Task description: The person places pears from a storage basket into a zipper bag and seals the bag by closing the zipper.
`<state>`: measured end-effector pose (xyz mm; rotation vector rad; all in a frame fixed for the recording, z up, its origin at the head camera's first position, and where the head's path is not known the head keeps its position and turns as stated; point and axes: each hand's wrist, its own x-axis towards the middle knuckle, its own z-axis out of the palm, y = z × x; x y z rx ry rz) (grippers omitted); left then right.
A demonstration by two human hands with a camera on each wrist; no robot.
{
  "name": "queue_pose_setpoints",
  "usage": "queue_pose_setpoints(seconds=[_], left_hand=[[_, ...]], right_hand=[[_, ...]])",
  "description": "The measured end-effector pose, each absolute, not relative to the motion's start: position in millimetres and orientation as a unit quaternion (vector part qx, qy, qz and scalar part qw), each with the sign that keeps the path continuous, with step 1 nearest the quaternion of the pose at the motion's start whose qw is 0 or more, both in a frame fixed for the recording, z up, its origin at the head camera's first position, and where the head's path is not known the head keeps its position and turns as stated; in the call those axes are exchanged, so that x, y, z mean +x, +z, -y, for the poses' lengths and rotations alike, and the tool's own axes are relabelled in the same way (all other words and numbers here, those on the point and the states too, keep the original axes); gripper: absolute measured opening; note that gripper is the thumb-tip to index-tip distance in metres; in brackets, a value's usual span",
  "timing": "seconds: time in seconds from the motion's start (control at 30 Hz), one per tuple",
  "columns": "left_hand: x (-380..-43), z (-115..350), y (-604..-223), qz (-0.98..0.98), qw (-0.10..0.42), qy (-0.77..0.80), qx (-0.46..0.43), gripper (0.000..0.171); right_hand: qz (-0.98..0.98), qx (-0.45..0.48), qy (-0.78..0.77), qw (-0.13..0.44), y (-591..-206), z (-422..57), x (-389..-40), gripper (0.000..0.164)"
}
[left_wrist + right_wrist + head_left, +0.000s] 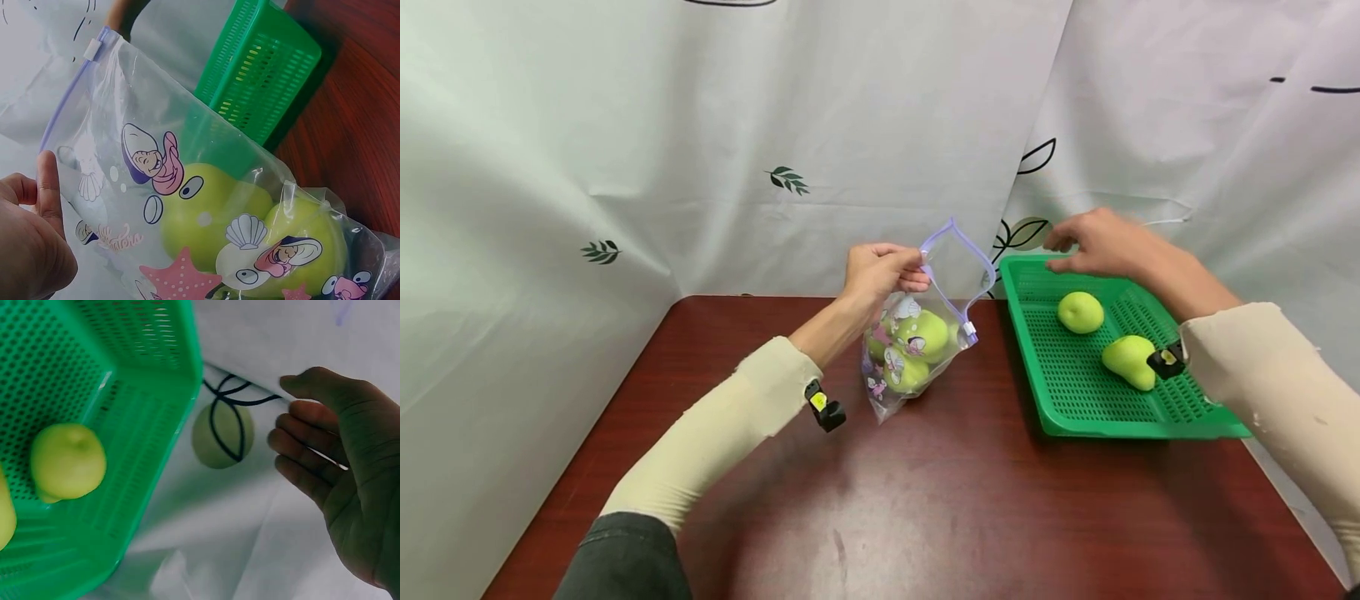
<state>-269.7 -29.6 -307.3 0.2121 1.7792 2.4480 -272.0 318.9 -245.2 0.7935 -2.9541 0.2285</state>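
My left hand [877, 271] pinches the top edge of a clear zip bag [925, 333] printed with cartoon shells and starfish, holding it up on the table with its mouth open. Green pears [212, 212] lie inside the bag. My right hand [1093, 243] hovers empty, fingers relaxed, over the far left corner of a green perforated tray [1060, 417]. In the tray lie two more green pears, one [1081, 312] near the middle, the other [1129, 360] closer to my right wrist. The right wrist view shows the bare palm [350, 487] beside the tray's rim [181, 394].
A dark red wooden table [925, 517] holds the bag and tray. White leaf-printed cloth [737, 150] hangs behind and at both sides. The tray sits near the table's right edge.
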Motion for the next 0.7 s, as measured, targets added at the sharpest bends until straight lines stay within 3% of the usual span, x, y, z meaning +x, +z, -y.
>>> queue_pose_setpoints(seconds=[0.2,0.47,0.7], left_hand=[[-270,30,-308,-0.585,0.056,0.807,0.067,0.016],[-269,31,-309,-0.583,0.06,0.807,0.068,0.029],[-268,28,-312,-0.587,0.067,0.805,0.061,0.019]], right_hand=[[0.961,0.27,0.06,-0.011,-265,-330,-265,0.031],[0.954,0.29,0.027,-0.071,-297,-350,-255,0.041],[0.955,0.264,-0.01,-0.135,-319,-372,-241,0.047]])
